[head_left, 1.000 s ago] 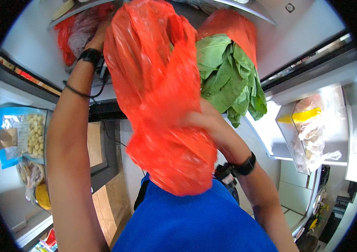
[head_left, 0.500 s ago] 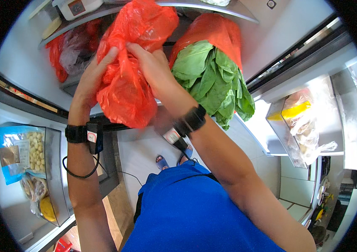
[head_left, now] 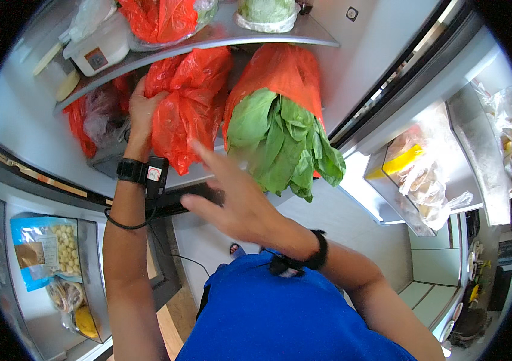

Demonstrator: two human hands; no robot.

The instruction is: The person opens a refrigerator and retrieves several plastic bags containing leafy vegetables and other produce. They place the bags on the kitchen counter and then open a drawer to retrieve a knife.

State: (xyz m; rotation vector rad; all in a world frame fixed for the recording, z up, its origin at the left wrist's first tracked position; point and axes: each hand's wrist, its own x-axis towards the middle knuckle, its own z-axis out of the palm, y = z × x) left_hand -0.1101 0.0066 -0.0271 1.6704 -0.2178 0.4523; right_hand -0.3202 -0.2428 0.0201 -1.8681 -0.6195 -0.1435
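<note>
A full red plastic bag (head_left: 187, 114) sits on the lower fridge shelf, under the upper shelf's edge. My left hand (head_left: 143, 108) grips its left side, thumb on the front; the other fingers are partly hidden behind the plastic. In front of the bag is my right hand (head_left: 232, 195), slightly blurred, fingers spread and holding nothing. To the bag's right, leafy greens (head_left: 280, 138) stick out toward me from an orange-red bag (head_left: 289, 69). Left of my left hand lie more red and clear bags (head_left: 102, 114).
The upper shelf (head_left: 232, 37) carries a white container (head_left: 99, 51), another red bag (head_left: 160, 21) and a wrapped pale-green vegetable (head_left: 265, 13). Both fridge doors stand wide, with a blue food pouch (head_left: 30, 240) in the left one and bagged food (head_left: 427, 189) in the right.
The red bag has gone from in front of the upper shelf down into the lower space. My right hand has let go of it and drawn back toward me; my left hand stays on it.
</note>
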